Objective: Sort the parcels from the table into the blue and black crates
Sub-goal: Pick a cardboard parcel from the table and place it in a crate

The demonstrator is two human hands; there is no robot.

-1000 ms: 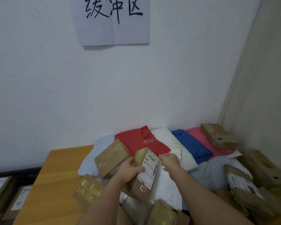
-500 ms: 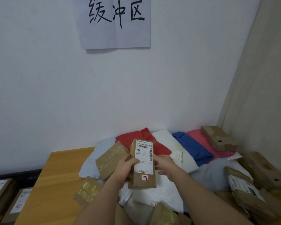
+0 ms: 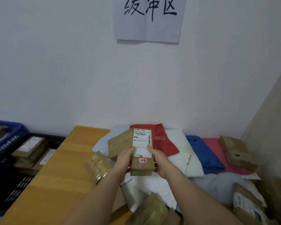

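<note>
Brown box (image 3: 142,159), white label, small red-edged sticker. Orange-yellow wooden tabletop (image 3: 55,176). Bags: red (image 3: 165,143), white (image 3: 183,153), blue (image 3: 203,153), pink (image 3: 217,150). Blue crate (image 3: 11,129); black crate (image 3: 5,172). White wall sign (image 3: 148,21), black characters.

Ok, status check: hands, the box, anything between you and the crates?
Both hands, left and right, grip the box, label up. Black crate and blue crate left of table. Nothing in the way.

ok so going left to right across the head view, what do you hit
blue crate → black crate → bare wooden table → left hand → held parcel → right hand → blue bag → pink bag → cardboard box
</note>
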